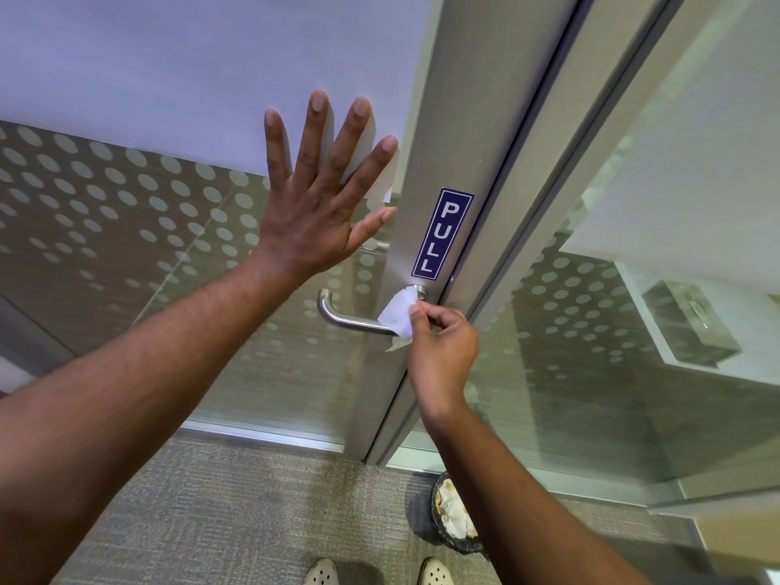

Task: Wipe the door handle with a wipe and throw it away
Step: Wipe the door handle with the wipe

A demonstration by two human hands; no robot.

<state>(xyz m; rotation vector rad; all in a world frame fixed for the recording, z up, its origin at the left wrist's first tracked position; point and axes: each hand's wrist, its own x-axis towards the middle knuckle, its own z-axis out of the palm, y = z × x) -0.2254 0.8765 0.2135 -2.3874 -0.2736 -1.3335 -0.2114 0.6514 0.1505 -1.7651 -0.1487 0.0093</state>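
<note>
Your white wipe point(396, 315) is wrapped on the right end of the steel door handle point(350, 319), just under the PULL sticker point(442, 233), pinched in your right hand point(443, 352) grip. Your left hand point(314, 213), fingers spread and released, presses flat against the glass door point(169, 204) up and left of the handle. A bin point(453, 517) with crumpled tissue sits on the carpet below, near your right arm.

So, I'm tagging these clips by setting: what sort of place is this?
Probably an office: a metal-framed glass door with dotted frosting, a blue PULL sign above its lever handle, and grey carpet underfoot.
</note>
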